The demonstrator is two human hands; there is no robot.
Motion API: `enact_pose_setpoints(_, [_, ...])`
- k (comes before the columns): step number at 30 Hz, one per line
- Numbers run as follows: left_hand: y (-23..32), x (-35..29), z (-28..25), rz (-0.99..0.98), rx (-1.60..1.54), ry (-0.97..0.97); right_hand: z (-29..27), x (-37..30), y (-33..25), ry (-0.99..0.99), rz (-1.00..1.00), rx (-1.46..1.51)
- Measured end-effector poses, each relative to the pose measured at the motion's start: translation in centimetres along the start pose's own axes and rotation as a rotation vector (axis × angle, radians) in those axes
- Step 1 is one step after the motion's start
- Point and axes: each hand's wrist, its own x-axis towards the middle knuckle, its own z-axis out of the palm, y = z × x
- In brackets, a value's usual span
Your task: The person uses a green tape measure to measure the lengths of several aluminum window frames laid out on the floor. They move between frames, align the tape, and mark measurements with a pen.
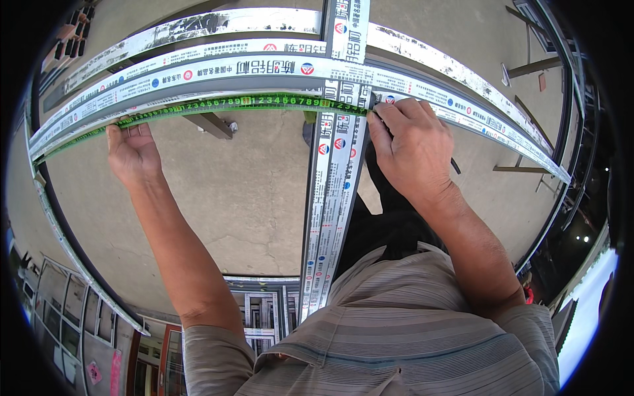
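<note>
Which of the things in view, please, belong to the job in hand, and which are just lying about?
Part of the job:
green measuring tape, stretched along the film-wrapped crossbar, with the left hand and right hand at it
upright bar meeting the crossbar

Apparently just lying about:
pale frames near the lower edge
brown block on the floor

head view: left one of a side-by-side fisheye pair, worn on the person's head
facing: steeply down, over striped shirt to concrete floor
nearest: shirt, large along lower edge
mid-range: left hand, right hand and white-faced bar frame, seen from above
farther: floor through the frame; bright sky at lower-right rim
picture: upright, unmirrored, black round border, bars bowing toward rim
</note>
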Motion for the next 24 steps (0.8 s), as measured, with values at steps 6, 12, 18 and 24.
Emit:
enact_pose_setpoints(6, [0.02,-0.05,-0.02,-0.007,-0.020,-0.004,0.08,-0.07,0.13,0.014,-0.010,0.002])
enact_pose_setpoints(12, [0.04,0.05,-0.18,-0.010,-0.026,0.000,0.17,-0.12,0.16,0.019,-0.013,0.009])
enact_pose_setpoints(18, [0.05,0.14,-0.25,-0.008,-0.019,0.001,0.18,-0.17,0.10,0.011,-0.011,-0.003])
enact_pose_setpoints(24, [-0.12,0.58,-0.63,-0.020,-0.018,-0.024,0.21,-0.07,0.17,0.011,-0.009,-0.005])
